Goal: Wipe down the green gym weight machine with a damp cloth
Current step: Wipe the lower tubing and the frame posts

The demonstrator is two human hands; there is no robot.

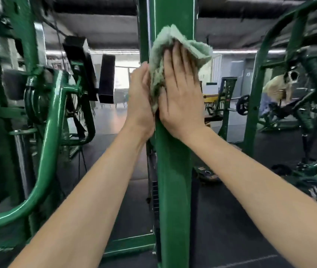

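Pressing flat with straight, close-set fingers, the right hand (180,93) pins the pale green cloth (175,55) against the green upright post (173,171); the left hand (140,95) cups the cloth's left edge beside those fingers.

Dark rubber floor (231,219) runs under and beyond my fingers. Low dark ceiling (99,26) overhead, blurred. Past my fingers, straight ahead, a bright doorway or window (121,76) throws daylight in; a pale strip light (235,52) runs along the far wall to their right. Left of my fingers, black pads (106,78) hang in mid-air. Far right, beyond my fingers, a grey wall (238,70), a black weight plate (242,105) on a bar, and a person in a yellowish top (275,88), blurred. Another green frame (254,97) curves up on that side.
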